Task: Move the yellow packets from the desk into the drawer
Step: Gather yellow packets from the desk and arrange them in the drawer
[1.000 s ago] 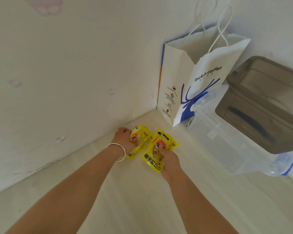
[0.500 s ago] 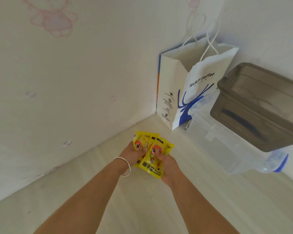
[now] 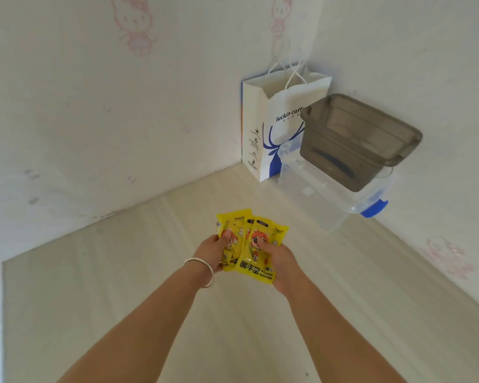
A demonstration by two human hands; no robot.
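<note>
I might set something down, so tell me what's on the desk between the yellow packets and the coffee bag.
Nothing: in the head view, only bare desk lies between the yellow packets and the paper coffee bag.

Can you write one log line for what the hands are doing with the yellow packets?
left hand: holds yellow packets | right hand: holds them too | off desk | drawer: unseen

Glossy plastic packets [image 3: 256, 244], matt wood desk [image 3: 138, 272], paper bag [image 3: 277, 128]
</note>
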